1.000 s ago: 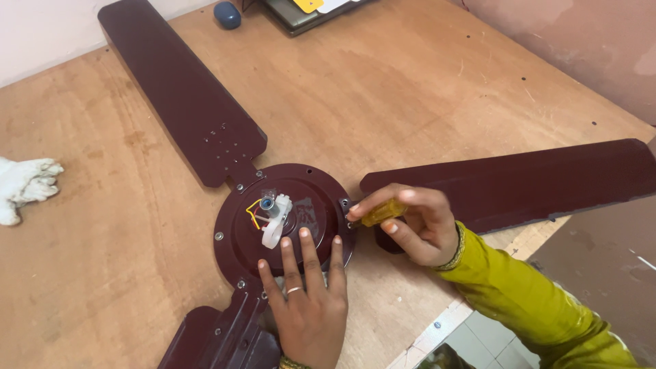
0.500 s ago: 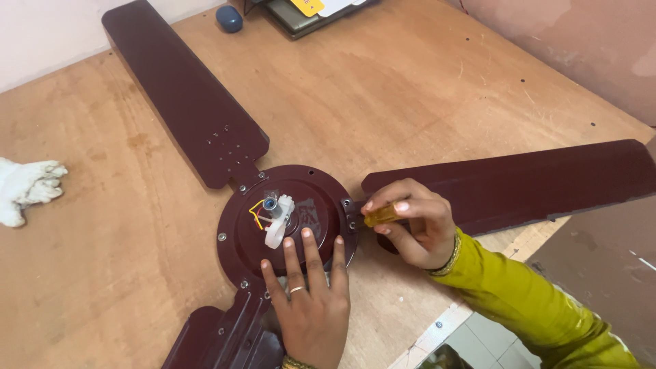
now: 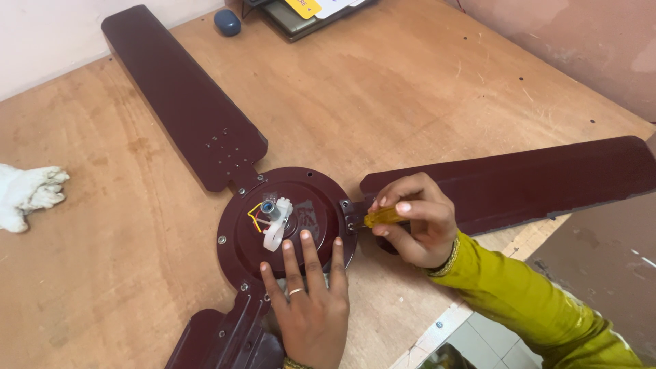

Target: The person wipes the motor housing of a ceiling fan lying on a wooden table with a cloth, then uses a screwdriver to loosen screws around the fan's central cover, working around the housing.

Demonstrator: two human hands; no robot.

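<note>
My head camera looks steeply down, close over the wooden table [image 3: 424,89]; my hands enter from the frame's bottom edge.

I saw a matt, scuffed plywood desk [image 3: 424,89] under the ceiling fan [image 3: 287,219], whose maroon metal blades and round hub looked smooth and semi-glossy. The screwdriver [image 3: 384,216] had a translucent amber plastic handle. At far left lay a white, fluffy cloth [image 3: 27,195].
</note>
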